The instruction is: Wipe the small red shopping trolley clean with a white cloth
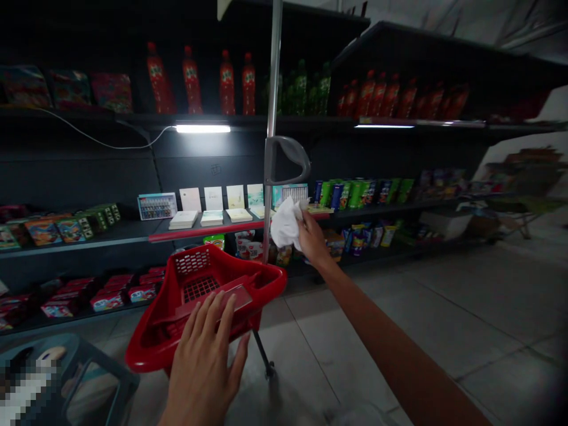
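My right hand (313,238) reaches out at arm's length and pinches a crumpled white tissue or cloth (285,223) in front of the shelf. My left hand (202,361) lies with spread fingers on the folded handle of a red plastic shopping basket (266,278). The basket rides on a wheeled stand with a tall metal pole (271,77) topped by a grey loop handle (288,160). The tissue is just to the right of the pole and close to a shelf of cards and notebooks (213,204).
Dark store shelves (133,177) run along the back, holding red and green bottles, boxed goods and snack packs. A grey plastic crate (106,378) with a pixelated item stands at lower left. Tiled floor (444,307) spreads to the right.
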Tool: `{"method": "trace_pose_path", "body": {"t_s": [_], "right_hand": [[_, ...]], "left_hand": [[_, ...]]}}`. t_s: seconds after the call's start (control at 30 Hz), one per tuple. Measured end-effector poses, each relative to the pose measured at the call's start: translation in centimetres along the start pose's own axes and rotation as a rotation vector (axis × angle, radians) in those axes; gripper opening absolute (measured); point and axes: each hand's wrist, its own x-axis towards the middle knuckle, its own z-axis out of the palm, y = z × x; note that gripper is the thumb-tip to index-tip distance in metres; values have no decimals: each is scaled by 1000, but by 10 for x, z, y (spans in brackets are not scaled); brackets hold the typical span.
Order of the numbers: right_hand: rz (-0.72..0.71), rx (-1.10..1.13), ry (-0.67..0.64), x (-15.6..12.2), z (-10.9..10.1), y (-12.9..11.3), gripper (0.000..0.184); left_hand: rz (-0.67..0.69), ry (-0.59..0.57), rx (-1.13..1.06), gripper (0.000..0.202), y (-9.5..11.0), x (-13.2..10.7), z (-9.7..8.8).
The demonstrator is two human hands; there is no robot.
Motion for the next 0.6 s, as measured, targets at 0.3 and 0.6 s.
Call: {"method": "trace_pose_path", "body": {"t_s": [0.3,0.6], "right_hand": [[70,129,17,-4,94,-63,45],[28,328,-299,-55,116,-16,47]], "left_hand": [[-33,51,154,49,-19,9,24],[-40,166,123,29,-68,9,27]]}}
